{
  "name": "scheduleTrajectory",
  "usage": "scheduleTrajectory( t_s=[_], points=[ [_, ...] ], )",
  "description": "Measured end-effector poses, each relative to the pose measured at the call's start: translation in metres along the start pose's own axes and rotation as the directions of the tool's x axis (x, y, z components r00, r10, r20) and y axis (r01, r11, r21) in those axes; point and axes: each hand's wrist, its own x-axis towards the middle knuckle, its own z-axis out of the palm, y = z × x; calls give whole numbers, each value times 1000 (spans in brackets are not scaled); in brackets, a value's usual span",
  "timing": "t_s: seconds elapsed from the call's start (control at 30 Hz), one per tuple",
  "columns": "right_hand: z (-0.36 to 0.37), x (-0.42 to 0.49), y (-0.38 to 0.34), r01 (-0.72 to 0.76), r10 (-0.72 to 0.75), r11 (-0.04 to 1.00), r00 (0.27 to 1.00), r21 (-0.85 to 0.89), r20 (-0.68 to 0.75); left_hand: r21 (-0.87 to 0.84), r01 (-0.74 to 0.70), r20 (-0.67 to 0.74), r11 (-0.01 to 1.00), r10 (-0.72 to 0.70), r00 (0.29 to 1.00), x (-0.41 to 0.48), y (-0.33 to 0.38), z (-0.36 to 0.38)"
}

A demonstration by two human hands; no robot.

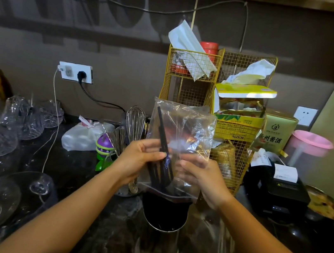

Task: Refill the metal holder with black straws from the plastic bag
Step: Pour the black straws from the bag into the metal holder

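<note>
Dark and crowded, the bench (81,170) carries glasses, a whisk and yellow wire racks against a brown wall. At its front, the left hand (142,157) pinches a bundle of black straws (161,164) through the plastic bag (185,129), thumb over their middle. The right hand (199,179) grips the bag's other side, fingers curled on the film. The straws run steeply, upper ends leaning up-left, lower ends aimed down into the metal holder (158,242) directly below the bag's mouth, so the left hand looks better placed to feed them down.
</note>
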Motion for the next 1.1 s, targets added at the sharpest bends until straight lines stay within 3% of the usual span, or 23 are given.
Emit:
scheduleTrajectory(
  t_s=[0.63,1.1],
  points=[
    [6,1,-16,-22,32,993,996,114,-84,81,-80,-44,993,84,996,5,49,15],
    [-2,-3,-28,-24,40,991,992,133,-117,153,-61,-47,986,69,997,-2,62,21]
  ],
)
